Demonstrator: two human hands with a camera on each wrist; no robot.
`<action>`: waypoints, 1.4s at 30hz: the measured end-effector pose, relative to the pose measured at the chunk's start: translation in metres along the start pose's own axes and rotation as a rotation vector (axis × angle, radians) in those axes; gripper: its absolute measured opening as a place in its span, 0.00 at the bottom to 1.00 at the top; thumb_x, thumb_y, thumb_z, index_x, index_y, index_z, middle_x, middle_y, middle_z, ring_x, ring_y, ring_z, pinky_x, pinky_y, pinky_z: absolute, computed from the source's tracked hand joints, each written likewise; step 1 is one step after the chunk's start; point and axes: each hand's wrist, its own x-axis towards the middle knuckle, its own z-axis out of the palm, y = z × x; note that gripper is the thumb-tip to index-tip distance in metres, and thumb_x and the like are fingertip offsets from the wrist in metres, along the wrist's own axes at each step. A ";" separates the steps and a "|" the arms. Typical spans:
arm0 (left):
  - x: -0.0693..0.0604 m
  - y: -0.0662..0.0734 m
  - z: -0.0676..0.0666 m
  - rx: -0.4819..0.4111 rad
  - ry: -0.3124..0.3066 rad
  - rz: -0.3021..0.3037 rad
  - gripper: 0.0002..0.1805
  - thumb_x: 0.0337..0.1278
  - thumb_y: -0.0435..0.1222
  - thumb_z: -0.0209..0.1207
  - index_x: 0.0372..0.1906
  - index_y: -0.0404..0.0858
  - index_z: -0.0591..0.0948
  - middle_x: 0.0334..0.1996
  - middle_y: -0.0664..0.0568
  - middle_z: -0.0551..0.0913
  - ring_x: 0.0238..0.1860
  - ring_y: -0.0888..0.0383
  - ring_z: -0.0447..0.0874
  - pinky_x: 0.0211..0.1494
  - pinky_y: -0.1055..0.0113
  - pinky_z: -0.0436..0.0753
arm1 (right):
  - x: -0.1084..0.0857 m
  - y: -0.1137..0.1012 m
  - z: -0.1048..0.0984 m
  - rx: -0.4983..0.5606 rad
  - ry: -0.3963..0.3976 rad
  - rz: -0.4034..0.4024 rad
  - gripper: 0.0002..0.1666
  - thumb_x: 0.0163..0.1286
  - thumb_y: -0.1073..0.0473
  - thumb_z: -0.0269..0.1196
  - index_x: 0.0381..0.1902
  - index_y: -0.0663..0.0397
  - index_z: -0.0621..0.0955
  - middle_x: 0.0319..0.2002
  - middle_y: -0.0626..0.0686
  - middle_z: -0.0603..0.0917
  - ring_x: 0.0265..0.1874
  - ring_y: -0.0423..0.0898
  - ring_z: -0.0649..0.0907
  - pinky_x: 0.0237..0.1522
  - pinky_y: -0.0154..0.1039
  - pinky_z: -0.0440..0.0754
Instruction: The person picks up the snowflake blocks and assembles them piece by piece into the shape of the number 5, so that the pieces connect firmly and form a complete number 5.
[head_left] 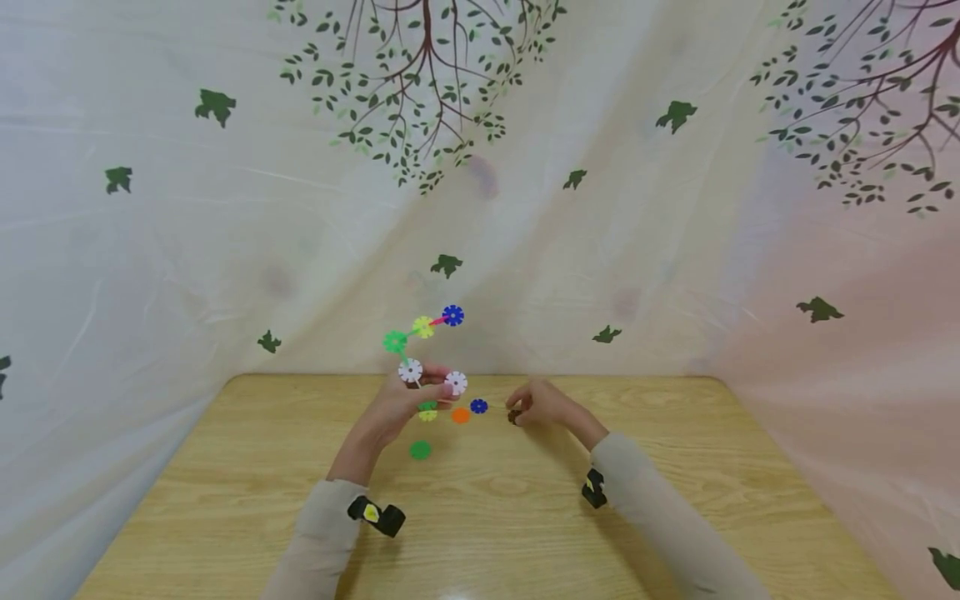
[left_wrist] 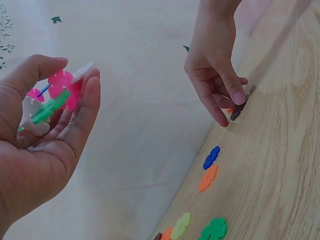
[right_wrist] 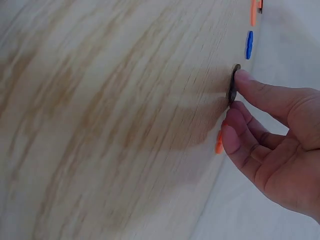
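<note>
My left hand (head_left: 397, 406) grips a chain of joined notched discs above the table; in the left wrist view its fingers curl round pink, white and green discs (left_wrist: 51, 106). The chain rises past a white disc (head_left: 410, 370), a green one (head_left: 395, 342) and a yellow one (head_left: 423, 327) to a blue disc (head_left: 453, 315). Near the table's back edge, my right hand (head_left: 547, 403) has thumb and fingertips on a dark brown disc (head_left: 514, 416). That disc (right_wrist: 232, 85) is tilted up on its edge in the right wrist view.
On the wooden table (head_left: 480, 517) lie a blue disc (head_left: 478, 406), an orange disc (head_left: 461, 415), a yellow disc (head_left: 427, 415) and a green disc (head_left: 420, 450). Another orange disc (right_wrist: 218, 142) lies beside the right fingers. A patterned cloth (head_left: 525, 250) hangs behind the table.
</note>
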 end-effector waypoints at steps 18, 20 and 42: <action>0.003 -0.003 0.001 -0.006 0.032 -0.012 0.16 0.68 0.28 0.60 0.57 0.25 0.75 0.40 0.52 0.86 0.42 0.57 0.89 0.55 0.52 0.87 | 0.005 -0.004 0.006 0.104 0.083 -0.032 0.07 0.62 0.70 0.71 0.37 0.61 0.84 0.34 0.55 0.85 0.33 0.42 0.80 0.36 0.33 0.79; 0.003 -0.003 0.001 -0.009 0.044 -0.015 0.17 0.67 0.28 0.60 0.57 0.25 0.75 0.39 0.53 0.86 0.42 0.56 0.89 0.54 0.54 0.88 | 0.004 -0.009 0.008 0.162 0.137 -0.053 0.08 0.63 0.69 0.71 0.40 0.64 0.85 0.35 0.57 0.86 0.33 0.40 0.81 0.36 0.33 0.81; 0.002 -0.001 0.007 -0.007 0.064 0.010 0.16 0.67 0.29 0.62 0.55 0.24 0.78 0.38 0.52 0.88 0.42 0.55 0.90 0.58 0.49 0.85 | -0.016 -0.080 0.014 0.551 0.502 -0.209 0.08 0.63 0.65 0.73 0.37 0.65 0.87 0.37 0.64 0.89 0.32 0.50 0.88 0.35 0.31 0.86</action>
